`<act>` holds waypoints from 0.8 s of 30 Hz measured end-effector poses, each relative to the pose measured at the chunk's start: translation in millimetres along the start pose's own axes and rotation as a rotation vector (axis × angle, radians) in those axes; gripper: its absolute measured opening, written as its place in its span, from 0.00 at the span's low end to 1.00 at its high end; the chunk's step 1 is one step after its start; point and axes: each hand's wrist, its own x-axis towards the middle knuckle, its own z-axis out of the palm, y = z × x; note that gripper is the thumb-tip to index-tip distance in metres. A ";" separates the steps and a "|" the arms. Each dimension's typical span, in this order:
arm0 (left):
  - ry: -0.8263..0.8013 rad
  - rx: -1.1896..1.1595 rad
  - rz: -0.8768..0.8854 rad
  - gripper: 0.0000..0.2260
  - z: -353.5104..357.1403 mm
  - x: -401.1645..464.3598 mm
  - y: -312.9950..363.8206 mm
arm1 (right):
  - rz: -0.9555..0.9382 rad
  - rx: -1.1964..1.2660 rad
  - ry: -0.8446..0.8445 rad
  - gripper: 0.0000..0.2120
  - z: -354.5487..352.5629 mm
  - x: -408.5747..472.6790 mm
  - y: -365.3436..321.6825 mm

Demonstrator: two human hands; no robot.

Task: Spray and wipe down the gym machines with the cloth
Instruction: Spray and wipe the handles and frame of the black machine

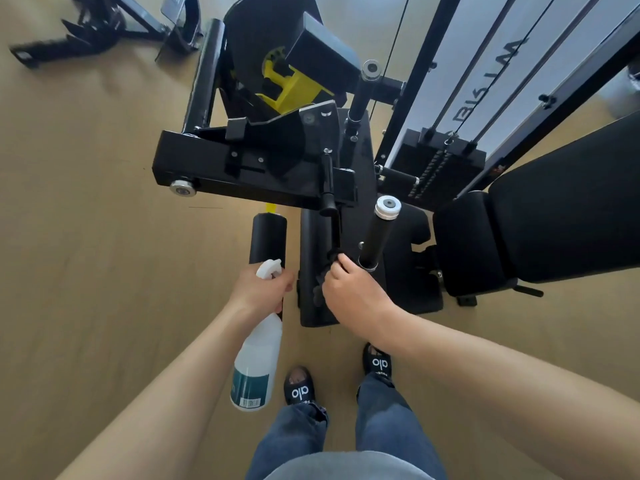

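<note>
Showing black across the gym machine (263, 164), its seat pads (540, 216) and the roller pad (268, 240) near centre. Flashing bright yellow on a plastic part (291, 88) further in. Gleaming silver-white on the handle's end cap (388, 206). Glowing tan on the wood-grain floor (86, 237). Appearing translucent white with a teal label on the spray bottle (258, 362), left. Blending black cloth (329, 268) into the frame. Displaying blue jeans (381, 420) and black slides (299, 388) lettered white, near.
</note>
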 end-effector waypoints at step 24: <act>0.131 -0.038 0.082 0.22 28.8 49.8 119.8 | 0.356 3.287 0.488 0.23 6.9 -25.2 223.1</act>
